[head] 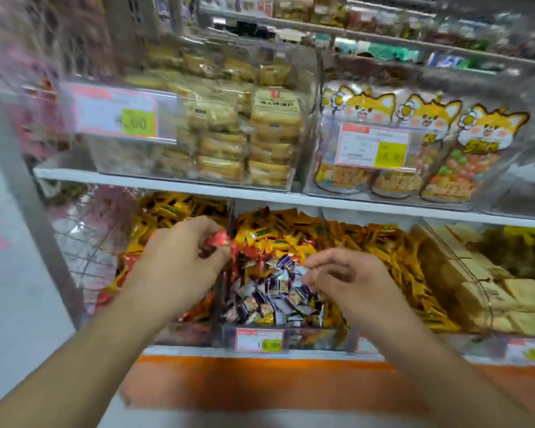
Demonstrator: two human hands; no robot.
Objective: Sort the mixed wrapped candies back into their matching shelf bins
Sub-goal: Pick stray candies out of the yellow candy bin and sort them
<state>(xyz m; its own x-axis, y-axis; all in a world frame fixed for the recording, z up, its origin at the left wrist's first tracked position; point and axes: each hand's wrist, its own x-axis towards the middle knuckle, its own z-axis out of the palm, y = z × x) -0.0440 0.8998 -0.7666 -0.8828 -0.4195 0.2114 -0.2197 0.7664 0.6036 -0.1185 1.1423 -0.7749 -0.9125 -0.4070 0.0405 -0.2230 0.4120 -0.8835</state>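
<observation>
My left hand (179, 257) holds red candies (221, 239). My right hand (349, 279) pinches a purple candy (294, 268) over the middle bin (260, 330).

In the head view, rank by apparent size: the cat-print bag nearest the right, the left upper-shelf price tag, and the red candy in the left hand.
1. Left price tag, though it sits nearer the camera's edge and is blurred.
2. Cat-print bag, close behind; ranking unsure.
3. Red candy, pinched by the left hand, clearly smallest.

Both bare forearms reach forward toward twelve o'clock; the left hand (179, 254) curls its fingers in a pinching grip, and the right hand (349, 279) pinches likewise.
</observation>
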